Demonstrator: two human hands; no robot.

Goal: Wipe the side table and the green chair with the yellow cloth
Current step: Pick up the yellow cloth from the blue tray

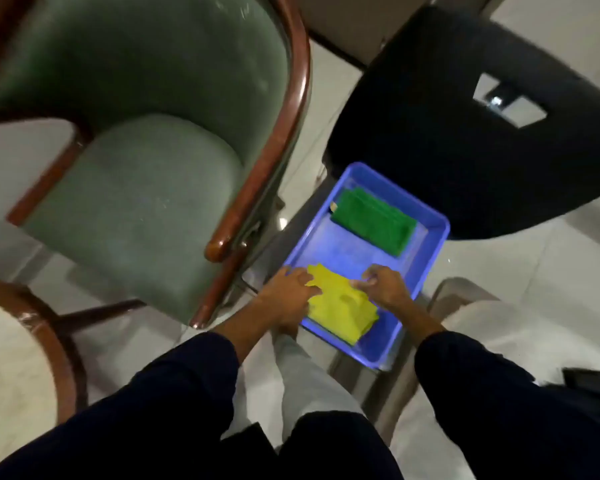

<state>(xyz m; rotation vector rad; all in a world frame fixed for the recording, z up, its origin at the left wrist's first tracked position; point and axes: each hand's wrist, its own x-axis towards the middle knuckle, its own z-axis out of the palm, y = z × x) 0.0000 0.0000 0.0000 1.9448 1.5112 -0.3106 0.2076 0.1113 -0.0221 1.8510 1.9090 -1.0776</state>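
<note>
The yellow cloth (340, 306) lies crumpled in the near end of a blue tray (430, 251). My left hand (290, 289) rests on the cloth's left edge, fingers laid over it. On the cloth's right edge, my right hand (383, 284) pinches the fabric with its fingertips. The green chair (136, 188), with a padded seat and brown wooden arms, stands to the left of the tray. At the lower left, part of a round side table (11, 368) with a pale top and brown rim shows.
A folded green cloth (374, 221) lies at the tray's far end. A black chair (465, 133) stands behind the tray. My pale trouser legs (312, 375) and dark sleeves fill the bottom. The floor is pale tile.
</note>
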